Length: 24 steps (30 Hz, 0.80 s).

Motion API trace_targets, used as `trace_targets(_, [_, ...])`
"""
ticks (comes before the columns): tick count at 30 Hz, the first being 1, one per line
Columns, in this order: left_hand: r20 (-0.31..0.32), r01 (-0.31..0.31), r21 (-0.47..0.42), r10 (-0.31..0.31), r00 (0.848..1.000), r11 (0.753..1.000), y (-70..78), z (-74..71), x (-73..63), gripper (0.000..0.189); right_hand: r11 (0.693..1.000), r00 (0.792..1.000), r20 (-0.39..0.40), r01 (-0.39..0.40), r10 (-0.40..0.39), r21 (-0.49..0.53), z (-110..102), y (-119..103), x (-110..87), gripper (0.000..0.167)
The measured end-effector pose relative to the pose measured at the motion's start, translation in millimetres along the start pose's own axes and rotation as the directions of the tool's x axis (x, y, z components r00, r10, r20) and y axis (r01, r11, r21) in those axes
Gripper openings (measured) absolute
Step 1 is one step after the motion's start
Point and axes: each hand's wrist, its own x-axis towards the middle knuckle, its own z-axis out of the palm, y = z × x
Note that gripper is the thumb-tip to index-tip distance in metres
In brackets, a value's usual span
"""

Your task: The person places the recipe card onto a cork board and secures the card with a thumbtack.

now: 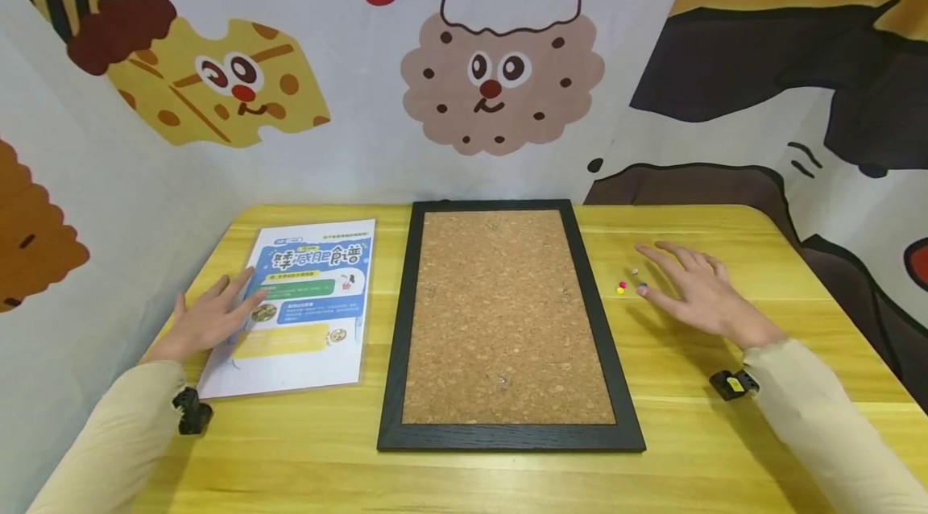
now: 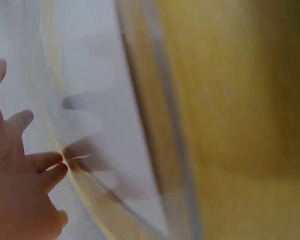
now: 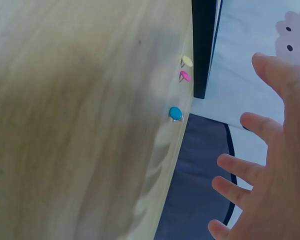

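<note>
In the head view, the left hand (image 1: 206, 325) spreads its fingers, gripping nothing, at the left edge of a printed sheet (image 1: 290, 369); contact is unclear. Right of it, a framed cork board (image 1: 507, 321) lies mid-table; small pins (image 1: 622, 286) lie right of that, near the right hand (image 1: 699, 288), fingers extended, holding nothing. The left wrist view shows loosely spread fingers by the sheet. In the right wrist view, yellow (image 3: 187, 61), pink (image 3: 185, 76) and blue pins (image 3: 175, 113) sit near the spread right fingers.

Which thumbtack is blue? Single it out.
The blue thumbtack, seen right at the right hand in the head view; the pink thumbtack and yellow thumbtack lie farther left.
</note>
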Motion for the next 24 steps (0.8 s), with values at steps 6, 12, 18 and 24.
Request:
trace_targets(6, [0.068,-0.008,-0.276,0.027,0.997,0.961,-8.6,-3.4,-0.8,0.082,0.999,1.000,0.005,0.013,-0.013,0.032,2,-3,2.5,0.066])
trace_targets(12, [0.058,0.011,-0.170,-0.001,0.998,0.985,-14.7,0.2,1.8,0.089,0.998,0.999,0.011,0.031,-0.031,0.048,5,-2,7.1,0.058])
trace_targets(18, [-0.021,-0.011,-0.091,0.009,1.000,0.996,-16.2,3.7,6.1,0.093,0.996,0.998,-0.016,0.065,-0.064,0.062,11,0,11.4,0.050])
trace_targets(24, [-0.054,0.018,-0.069,-0.022,0.998,0.997,-16.1,1.1,9.1,0.090,0.987,0.993,-0.054,0.108,-0.102,0.120,17,3,16.5,0.045])
